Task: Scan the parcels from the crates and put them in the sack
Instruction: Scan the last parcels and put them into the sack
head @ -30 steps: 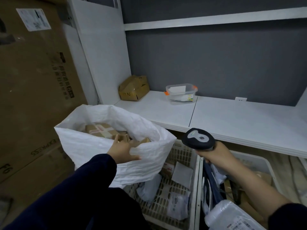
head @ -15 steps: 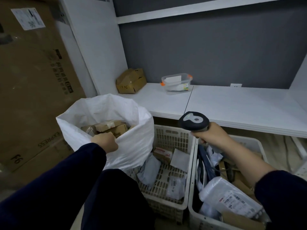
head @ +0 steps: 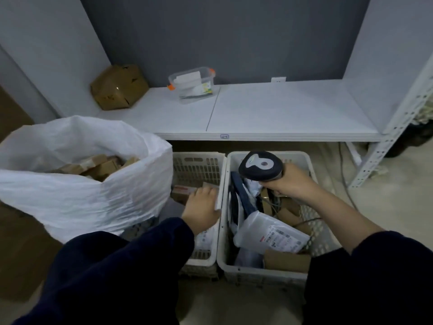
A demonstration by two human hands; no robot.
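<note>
The white woven sack [head: 93,195] stands open at the left with several brown boxes [head: 100,165] inside. Two white crates sit side by side below the shelf. My left hand [head: 201,207] is down in the left crate [head: 199,158], pinching a flat white parcel [head: 218,195] by its edge, next to a small brown box [head: 181,192]; the fingertips are hidden. My right hand [head: 290,181] grips the dark barcode scanner [head: 261,166] above the right crate [head: 269,270], which holds a clear-wrapped labelled parcel [head: 269,233] and other packets.
A low white shelf [head: 257,113] runs behind the crates, carrying a dented brown carton [head: 119,86] and a clear plastic tub [head: 192,84]. A perforated metal upright [head: 386,141] stands at the right, with a cable [head: 344,165] on the floor.
My left hand has let go of the sack's rim and moved right and down into the left crate. The view has tilted down. The scanner stays in my right hand.
</note>
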